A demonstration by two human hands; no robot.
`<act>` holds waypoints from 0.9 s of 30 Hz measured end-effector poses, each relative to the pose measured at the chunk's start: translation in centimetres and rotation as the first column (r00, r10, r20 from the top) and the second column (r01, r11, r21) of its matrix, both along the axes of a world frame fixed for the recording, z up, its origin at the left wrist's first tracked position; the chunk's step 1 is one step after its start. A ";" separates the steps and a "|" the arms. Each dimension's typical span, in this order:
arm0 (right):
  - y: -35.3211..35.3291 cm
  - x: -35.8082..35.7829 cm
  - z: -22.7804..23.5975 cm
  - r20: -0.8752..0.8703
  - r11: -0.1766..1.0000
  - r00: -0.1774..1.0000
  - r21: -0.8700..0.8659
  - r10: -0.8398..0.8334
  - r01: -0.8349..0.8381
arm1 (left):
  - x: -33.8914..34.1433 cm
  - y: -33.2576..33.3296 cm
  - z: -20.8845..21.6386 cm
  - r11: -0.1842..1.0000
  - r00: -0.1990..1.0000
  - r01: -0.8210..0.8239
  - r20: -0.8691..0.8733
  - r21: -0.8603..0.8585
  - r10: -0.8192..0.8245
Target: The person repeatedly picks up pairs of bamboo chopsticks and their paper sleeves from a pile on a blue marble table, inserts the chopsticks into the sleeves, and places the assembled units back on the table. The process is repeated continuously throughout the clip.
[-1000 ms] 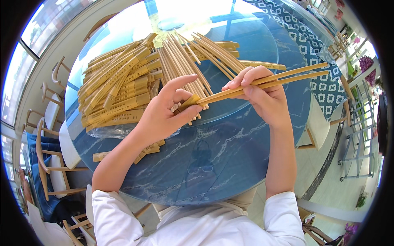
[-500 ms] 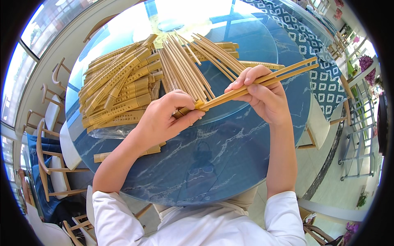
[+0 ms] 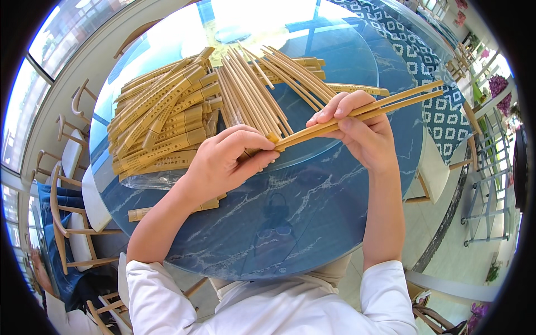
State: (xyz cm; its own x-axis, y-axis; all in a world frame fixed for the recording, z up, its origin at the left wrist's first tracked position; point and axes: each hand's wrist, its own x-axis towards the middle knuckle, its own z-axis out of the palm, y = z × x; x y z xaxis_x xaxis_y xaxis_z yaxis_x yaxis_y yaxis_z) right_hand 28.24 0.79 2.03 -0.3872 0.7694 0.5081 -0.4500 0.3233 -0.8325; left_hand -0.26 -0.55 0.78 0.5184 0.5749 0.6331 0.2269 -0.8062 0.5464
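Note:
A pair of wooden chopsticks [image 3: 410,97] slants up to the right, pinched between the thumb and fingers of my right hand [image 3: 365,131]. Their lower ends meet the fingertips of my left hand [image 3: 223,156]. That hand is closed on a gold-brown paper chopstick sleeve [image 3: 272,137], mostly hidden by the fingers; whether the chopstick ends are inside its mouth I cannot tell. Beyond my left hand lies a heap of printed gold paper sleeves [image 3: 162,120]. Beside it, loose chopsticks [image 3: 248,97] are laid out, with a second group of chopsticks [image 3: 298,75] to their right.
The round blue marbled table [image 3: 268,223] carries a glass turntable [image 3: 363,61]. One or more loose sleeves [image 3: 209,204] lie under my left forearm. Clear plastic wrap [image 3: 151,181] sits below the heap. Wooden chairs [image 3: 72,223] stand at left, a metal cart [image 3: 486,206] at right.
My right hand and the chopsticks have shifted slightly right, so their far tips reach farther out. Less of the sleeve shows at my left fingertips. The piles have not moved.

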 end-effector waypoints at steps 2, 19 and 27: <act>0.1 -0.1 -0.1 -0.010 0.999 1.000 0.050 0.009 -0.009 | 0.1 0.0 -0.1 0.999 0.999 0.005 0.042 -0.053 -0.003; 0.1 0.3 0.0 0.030 0.987 0.999 0.156 0.039 -0.043 | 0.3 -0.3 -0.3 0.961 0.998 0.011 0.064 -0.275 0.007; 0.0 0.3 -0.1 0.016 0.992 0.999 0.113 0.048 -0.050 | 0.4 -0.4 -0.2 0.963 0.997 0.002 0.077 -0.269 0.019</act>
